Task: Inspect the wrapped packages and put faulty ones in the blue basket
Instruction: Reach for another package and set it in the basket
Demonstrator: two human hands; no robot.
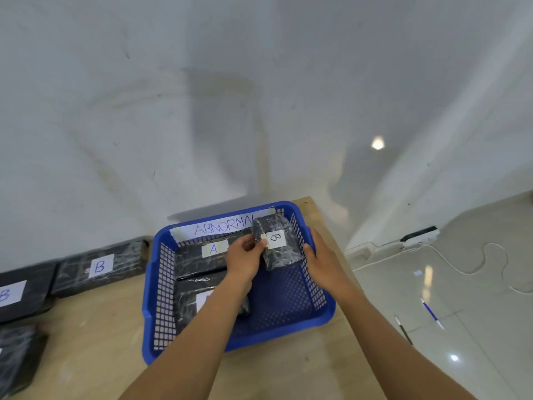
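A blue basket (pixel 161 298) labelled "ABNORMAL" on its far wall sits on a pale wooden table (pixel 86 342), holding two black wrapped packages along its left side: one tagged "A" (pixel 199 258) at the back, at 11 o'clock from the basket's centre, and another (pixel 187 301) in front of it at 8 o'clock, its white tag partly hidden by the left forearm. Above the basket's far right corner, at 1 o'clock, both hands hold a third package (pixel 281 243) tagged "B": the left hand (pixel 245 254) pinches its near left edge with thumb and fingers closed on the wrap, while the right hand (pixel 318 255) cups its right side over the basket rim, fingers partly hidden. On the table at 9 o'clock from the basket lie more black packages, two showing "B" tags (pixel 99 267), against a grey-white wall (pixel 202 111). To the right, a glossy tiled floor (pixel 476 284) carries a power strip (pixel 419 235) with a white cable (pixel 476 269) and two pens (pixel 431 313)
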